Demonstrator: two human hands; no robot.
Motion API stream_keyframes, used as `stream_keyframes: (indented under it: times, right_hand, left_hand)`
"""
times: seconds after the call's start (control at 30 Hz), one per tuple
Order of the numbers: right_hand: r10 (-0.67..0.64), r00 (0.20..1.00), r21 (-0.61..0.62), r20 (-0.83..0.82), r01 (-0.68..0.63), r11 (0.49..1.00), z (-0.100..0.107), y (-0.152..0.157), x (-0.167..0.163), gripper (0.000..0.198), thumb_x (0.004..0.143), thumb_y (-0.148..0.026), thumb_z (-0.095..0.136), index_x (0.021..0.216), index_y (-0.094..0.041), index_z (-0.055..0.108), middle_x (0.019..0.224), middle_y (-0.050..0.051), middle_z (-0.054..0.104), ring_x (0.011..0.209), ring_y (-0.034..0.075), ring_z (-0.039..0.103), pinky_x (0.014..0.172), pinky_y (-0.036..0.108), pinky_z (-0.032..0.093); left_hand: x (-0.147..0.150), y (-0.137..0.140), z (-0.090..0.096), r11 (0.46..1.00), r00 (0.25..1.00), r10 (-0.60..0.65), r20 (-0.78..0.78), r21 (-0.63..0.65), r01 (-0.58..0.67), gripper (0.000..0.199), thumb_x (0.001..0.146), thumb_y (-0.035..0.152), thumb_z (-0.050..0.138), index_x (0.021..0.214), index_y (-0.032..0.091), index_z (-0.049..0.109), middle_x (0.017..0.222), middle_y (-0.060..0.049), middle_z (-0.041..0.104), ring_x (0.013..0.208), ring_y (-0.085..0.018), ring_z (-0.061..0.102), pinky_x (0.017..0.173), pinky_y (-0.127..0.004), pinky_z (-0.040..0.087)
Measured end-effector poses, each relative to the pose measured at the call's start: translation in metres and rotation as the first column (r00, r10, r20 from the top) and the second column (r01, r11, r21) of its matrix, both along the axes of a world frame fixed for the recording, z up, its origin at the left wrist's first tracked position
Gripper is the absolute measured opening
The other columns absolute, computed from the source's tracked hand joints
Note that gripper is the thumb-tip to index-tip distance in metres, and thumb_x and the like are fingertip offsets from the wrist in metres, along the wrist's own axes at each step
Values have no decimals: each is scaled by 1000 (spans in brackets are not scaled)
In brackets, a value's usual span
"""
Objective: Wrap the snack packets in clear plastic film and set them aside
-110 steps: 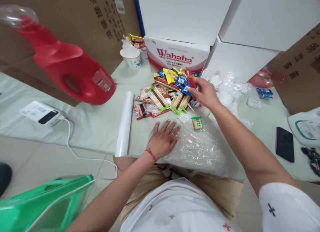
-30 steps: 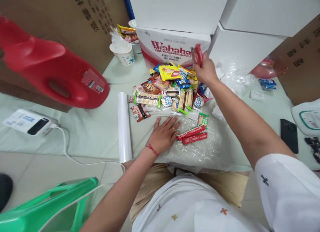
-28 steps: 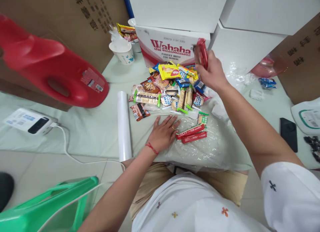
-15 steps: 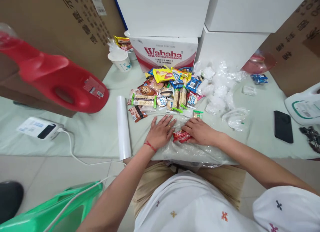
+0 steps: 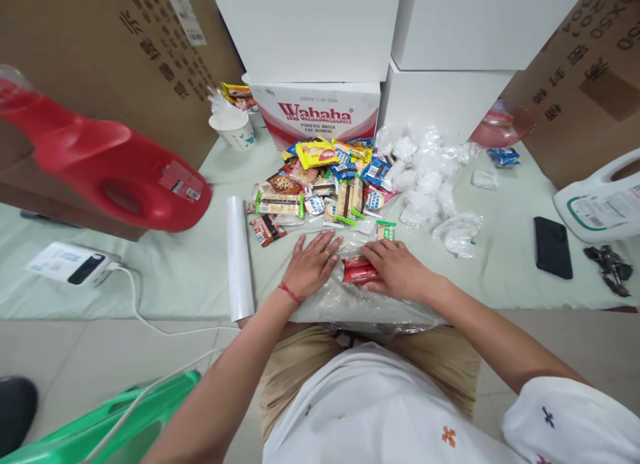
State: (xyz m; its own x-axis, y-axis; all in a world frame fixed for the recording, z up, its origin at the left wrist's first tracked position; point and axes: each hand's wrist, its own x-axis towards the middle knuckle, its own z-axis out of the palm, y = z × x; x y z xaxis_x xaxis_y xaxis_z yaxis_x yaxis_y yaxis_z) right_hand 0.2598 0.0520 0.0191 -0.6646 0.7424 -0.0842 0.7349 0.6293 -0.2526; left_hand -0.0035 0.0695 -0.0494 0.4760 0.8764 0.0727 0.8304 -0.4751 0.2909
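Head view: right hand (image 5: 397, 271), narrow grip, holding shiny long red snack packs (image 5: 356, 271) on clear thin plastic sheet (image 5: 345, 305). Left hand (image 5: 311, 265) flat, fingers spread, at sheet's left edge. Step looks like lining packs up; next move calls for soft touch.

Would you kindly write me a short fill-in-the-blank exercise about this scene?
1. The long packets partly covered by the right hand are coloured ____.
2. The bracelet is on the person's ____ wrist.
3. The snack pile lies in front of a carton printed with the brand name ____.
4. The phone near the white jug is coloured ____.

Missing words: red; left; Wahaha; black.
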Motion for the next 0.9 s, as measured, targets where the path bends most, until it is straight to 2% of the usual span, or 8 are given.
stream_keyframes:
  times: [0.1, 0.2, 0.3, 0.37, 0.47, 0.6, 0.73, 0.9]
  right_hand:
    - [-27, 979, 33, -200, 34, 999, 10, -18, 27, 59, 102, -52, 54, 148, -16, 50, 145, 20, 56, 130, 33, 51, 108, 51, 42]
    - [-56, 962, 22, -266, 64, 998, 7, -57, 64, 52, 101, -46, 56, 148, -23, 53, 142, 18, 59, 128, 32, 54, 108, 53, 47]
    - [-37, 976, 35, -215, 46, 998, -22, -101, 95, 57, 96, -42, 66, 151, -33, 53, 141, 13, 62, 132, 34, 55, 114, 62, 44]
    - [-47, 981, 56, -189, 59, 997, -48, -121, 108, 57, 97, -27, 62, 151, -40, 52, 142, 8, 64, 132, 31, 57, 118, 64, 41]
    - [-130, 965, 51, -227, 145, 988, -74, -132, 117, 56, 96, -13, 52, 141, -45, 61, 135, 5, 69, 126, 28, 62, 114, 62, 48]
    - [-210, 901, -79, -380, 195, 978, -61, -116, 119, 35, 99, -24, 50, 118, -39, 75, 123, 8, 73, 119, 30, 64, 101, 58, 55]
    - [-294, 796, -319, -529, 134, 938, -19, -79, 116, 23, 102, -36, 52, 107, -34, 75, 96, 7, 74, 95, 25, 67, 89, 45, 56]
    - [-555, 724, -467, -410, 356, 810, -4, -22, 100, 38, 101, -54, 49, 86, -25, 69, 73, 2, 64, 69, 21, 60, 65, 33, 47]
  left_hand:
    - [-12, -2, 12, 999, 994, -2, 110, 36, -2, 51, 108, 39, 33, 157, 27, 44, 169, -12, 35, 156, -28, 32, 125, -60, 25]
    - [-23, -29, 29, 972, 967, -59, 249, 235, -2, 54, 105, 35, 45, 158, 26, 40, 163, -15, 43, 156, -29, 33, 124, -57, 30]
    - [-27, -74, 30, 904, 927, -276, 253, 396, 161, 67, 94, 43, 67, 154, 30, 42, 150, -14, 59, 148, -30, 46, 125, -56, 33]
    - [-27, -100, 19, 843, 887, -442, 135, 400, 359, 48, 92, 42, 71, 138, 34, 59, 136, -7, 70, 140, -27, 55, 128, -54, 30]
    - [-27, -118, -4, 853, 902, -429, 37, 346, 391, 30, 96, 18, 62, 123, 30, 68, 132, -7, 72, 135, -24, 60, 128, -55, 27]
    - [-27, -116, -8, 934, 915, -302, 269, 275, 227, 28, 97, 8, 55, 115, 25, 69, 124, -8, 75, 132, -23, 61, 118, -49, 44]
    - [-23, -106, 8, 1000, 843, 9, 538, 4, -13, 16, 100, 18, 53, 103, 24, 68, 111, -9, 77, 126, -24, 64, 103, -43, 56]
    - [-19, -67, 11, 877, 725, 478, 496, -308, -368, 28, 101, 42, 50, 92, 21, 67, 106, -8, 74, 97, -22, 70, 92, -39, 57]
